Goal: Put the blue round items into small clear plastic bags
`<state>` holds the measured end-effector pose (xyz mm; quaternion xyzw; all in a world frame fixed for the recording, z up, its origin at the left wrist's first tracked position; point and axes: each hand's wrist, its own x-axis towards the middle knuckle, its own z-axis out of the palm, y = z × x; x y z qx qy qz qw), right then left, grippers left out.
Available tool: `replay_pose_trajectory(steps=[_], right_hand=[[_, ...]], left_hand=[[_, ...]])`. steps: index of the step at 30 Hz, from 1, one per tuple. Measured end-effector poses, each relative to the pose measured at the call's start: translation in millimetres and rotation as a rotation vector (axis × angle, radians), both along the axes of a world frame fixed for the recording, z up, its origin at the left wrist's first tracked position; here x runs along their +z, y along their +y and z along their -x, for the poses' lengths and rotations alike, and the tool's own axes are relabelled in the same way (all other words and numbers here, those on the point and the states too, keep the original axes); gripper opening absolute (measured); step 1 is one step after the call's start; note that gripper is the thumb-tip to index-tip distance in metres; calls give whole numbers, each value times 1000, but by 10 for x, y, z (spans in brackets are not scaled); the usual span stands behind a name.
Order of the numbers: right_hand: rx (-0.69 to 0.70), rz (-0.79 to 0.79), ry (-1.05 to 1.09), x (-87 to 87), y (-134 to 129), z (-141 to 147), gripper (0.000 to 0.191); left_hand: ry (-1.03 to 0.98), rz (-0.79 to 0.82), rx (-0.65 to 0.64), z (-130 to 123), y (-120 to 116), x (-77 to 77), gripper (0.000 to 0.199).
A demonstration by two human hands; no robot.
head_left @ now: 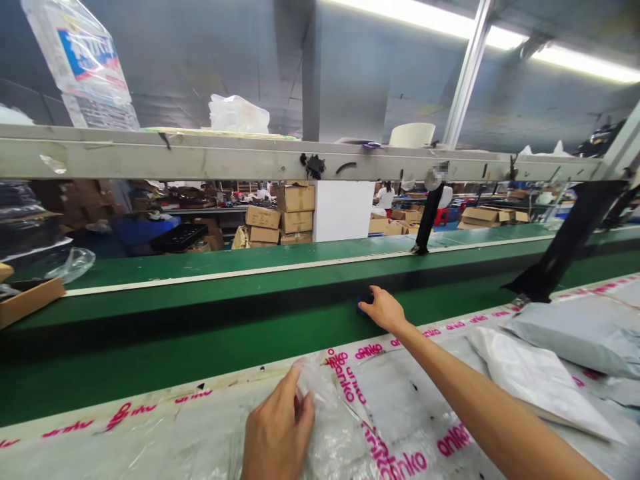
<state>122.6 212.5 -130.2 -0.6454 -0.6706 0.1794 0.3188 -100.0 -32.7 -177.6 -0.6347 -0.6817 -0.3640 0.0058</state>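
My right hand [386, 309] reaches out over the green conveyor belt [210, 357]. Its thumb and fingers are closed on a small dark blue object [365, 305], mostly hidden and too small to name. Nearer to me, my left hand [278, 423] is above the plastic-covered worktable, fingers curled, gripping the edge of a clear plastic bag [325, 417]. The crumpled bag lies to the right of that hand. Pink lettering marks the tape on the table cover [200, 433].
White and grey plastic packages [540, 380] lie at the right of the table. A metal shelf beam [225, 157] crosses above the belt, carrying a plastic bottle [95, 73]. Black-wrapped posts [563, 243] stand by the belt. Cardboard boxes [297, 210] and a person [385, 197] are beyond.
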Motion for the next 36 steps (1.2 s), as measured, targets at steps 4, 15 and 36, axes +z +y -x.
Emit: replay_pose_trajectory(steps=[4, 15, 36], right_hand=[[110, 16, 277, 182, -276, 14, 63], [768, 406, 935, 177, -1912, 204, 77], [661, -17, 742, -288, -1893, 361, 53]], left_hand=[[-15, -2, 0, 20, 9, 3, 38], [-141, 113, -97, 65, 1, 96, 56], [-233, 100, -134, -112, -99, -17, 60]])
